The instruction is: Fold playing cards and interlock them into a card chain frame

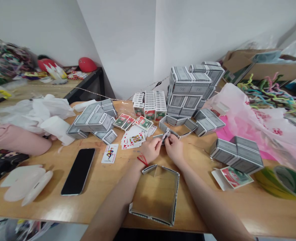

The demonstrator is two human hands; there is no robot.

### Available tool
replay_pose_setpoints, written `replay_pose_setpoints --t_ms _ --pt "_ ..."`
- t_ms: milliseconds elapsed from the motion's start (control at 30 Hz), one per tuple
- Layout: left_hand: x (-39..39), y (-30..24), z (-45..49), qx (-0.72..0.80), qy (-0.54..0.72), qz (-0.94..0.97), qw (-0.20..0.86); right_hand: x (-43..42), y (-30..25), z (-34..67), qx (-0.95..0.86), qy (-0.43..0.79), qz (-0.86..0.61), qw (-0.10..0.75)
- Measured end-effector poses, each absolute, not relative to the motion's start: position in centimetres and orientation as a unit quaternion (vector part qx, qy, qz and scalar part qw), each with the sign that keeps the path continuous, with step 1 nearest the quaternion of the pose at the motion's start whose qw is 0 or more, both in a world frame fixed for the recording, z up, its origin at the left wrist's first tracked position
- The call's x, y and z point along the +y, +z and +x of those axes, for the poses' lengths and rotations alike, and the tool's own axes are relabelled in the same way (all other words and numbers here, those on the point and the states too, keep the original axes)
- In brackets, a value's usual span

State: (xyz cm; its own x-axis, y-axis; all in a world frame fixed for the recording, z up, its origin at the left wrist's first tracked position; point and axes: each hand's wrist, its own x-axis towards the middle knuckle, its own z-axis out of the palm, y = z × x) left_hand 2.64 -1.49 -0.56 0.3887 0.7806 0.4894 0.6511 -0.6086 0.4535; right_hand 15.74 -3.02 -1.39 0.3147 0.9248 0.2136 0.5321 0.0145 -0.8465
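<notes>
My left hand [151, 149], with a red string on its wrist, and my right hand [174, 148] meet over the middle of the table. Between their pinched fingertips is a folded playing card [166, 134], partly hidden by the fingers. Just behind them stands a ring of joined folded cards [181, 133]. A larger square frame of joined cards [176, 192] lies between my forearms. Loose cards [130, 140], some face up, spread beside my left hand, and a joker card [110, 154] lies farther left.
Grey card-built blocks stand as a tall stack [188, 88], at left [94, 118] and at right [237, 154]. Boxed decks [150, 103] line the back. A phone [78, 171], an opened card box [232, 177], tape [283, 182] and pink plastic [253, 115] lie around.
</notes>
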Motion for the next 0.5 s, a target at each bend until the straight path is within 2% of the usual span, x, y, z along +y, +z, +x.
replay_pose_setpoints --t_ms 200,500 --pt "-1.68 -0.77 2.86 0.448 0.354 0.82 0.043 -3.21 -1.1 15.58 -0.562 0.176 -0.672 0.45" --pt "-1.22 -0.71 2.51 0.481 0.358 0.798 0.065 -3.13 -1.28 15.68 -0.579 0.244 -0.616 0.475"
